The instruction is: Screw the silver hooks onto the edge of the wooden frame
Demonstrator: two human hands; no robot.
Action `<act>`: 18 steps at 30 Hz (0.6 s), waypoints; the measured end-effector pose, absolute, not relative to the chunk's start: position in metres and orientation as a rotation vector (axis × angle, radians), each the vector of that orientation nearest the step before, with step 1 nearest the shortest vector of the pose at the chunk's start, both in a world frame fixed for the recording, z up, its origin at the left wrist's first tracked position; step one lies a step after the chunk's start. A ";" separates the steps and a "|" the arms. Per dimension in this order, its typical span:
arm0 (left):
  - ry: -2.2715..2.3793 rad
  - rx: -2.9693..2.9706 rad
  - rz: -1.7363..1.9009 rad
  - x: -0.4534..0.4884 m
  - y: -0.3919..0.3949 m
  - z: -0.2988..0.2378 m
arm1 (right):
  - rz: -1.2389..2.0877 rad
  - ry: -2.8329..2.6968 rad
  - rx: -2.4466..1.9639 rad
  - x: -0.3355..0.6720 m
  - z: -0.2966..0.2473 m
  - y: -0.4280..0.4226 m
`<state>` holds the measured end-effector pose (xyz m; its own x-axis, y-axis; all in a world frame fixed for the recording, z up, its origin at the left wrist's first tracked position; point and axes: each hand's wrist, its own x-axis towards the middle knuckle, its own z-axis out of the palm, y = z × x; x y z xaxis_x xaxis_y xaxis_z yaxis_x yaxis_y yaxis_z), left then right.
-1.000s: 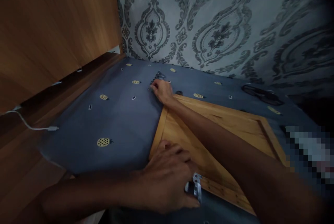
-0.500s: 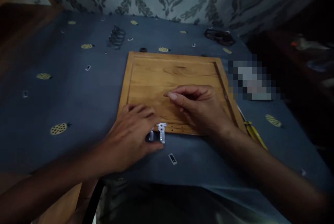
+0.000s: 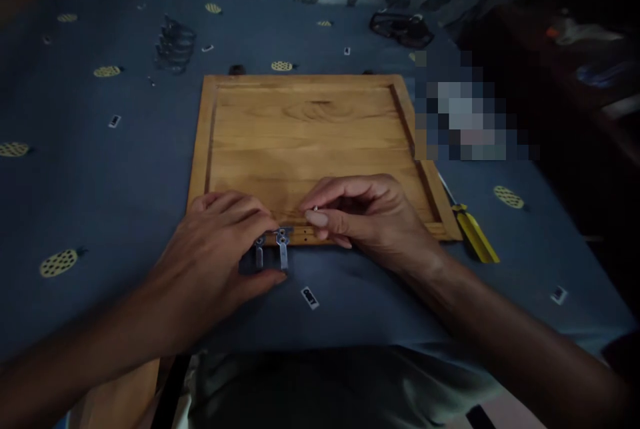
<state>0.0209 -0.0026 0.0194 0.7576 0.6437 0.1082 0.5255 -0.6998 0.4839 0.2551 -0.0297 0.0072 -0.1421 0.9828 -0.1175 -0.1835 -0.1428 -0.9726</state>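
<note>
A framed wooden panel [image 3: 305, 129] lies flat on the table, with small dark holes along its near rail. At that near edge sits a silver metal bracket [image 3: 283, 249], its two prongs sticking out past the wood towards me. My left hand [image 3: 220, 235] rests over the panel's near left part and steadies the bracket, fingers on the wood side and thumb below the prongs. Just right of it, my right hand [image 3: 365, 215] is closed in a pinch above the near rail. A tiny screw [image 3: 315, 209] shows between its thumb and index finger.
Beside the panel's right edge lies a screwdriver with a yellow handle [image 3: 477, 237]. Farther back are a dark coiled object [image 3: 174, 45] and a black strapped item [image 3: 401, 29]. A blurred-out patch covers something at right. A blue patterned cloth [image 3: 125, 195] covers the table.
My right hand has come down and nearer to the bracket, bringing the screw close to the near rail. My left hand stays at the bracket. The view has shifted slightly.
</note>
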 end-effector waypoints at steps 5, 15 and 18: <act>0.860 2.551 0.338 0.020 0.000 0.020 | 1.501 -1.137 -1.020 0.255 0.010 -0.035; 0.910 2.525 0.251 0.023 -0.002 0.030 | 1.405 -1.313 -1.147 0.253 0.015 -0.044; 0.914 2.517 0.226 0.023 -0.002 0.031 | 1.460 -1.323 -1.124 0.254 0.011 -0.045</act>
<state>0.0227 -0.0024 0.0307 0.7670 0.6417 0.0005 0.5677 -0.6789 0.4656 0.2541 -0.0454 0.0112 -0.2390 0.9679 -0.0771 -0.0187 -0.0840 -0.9963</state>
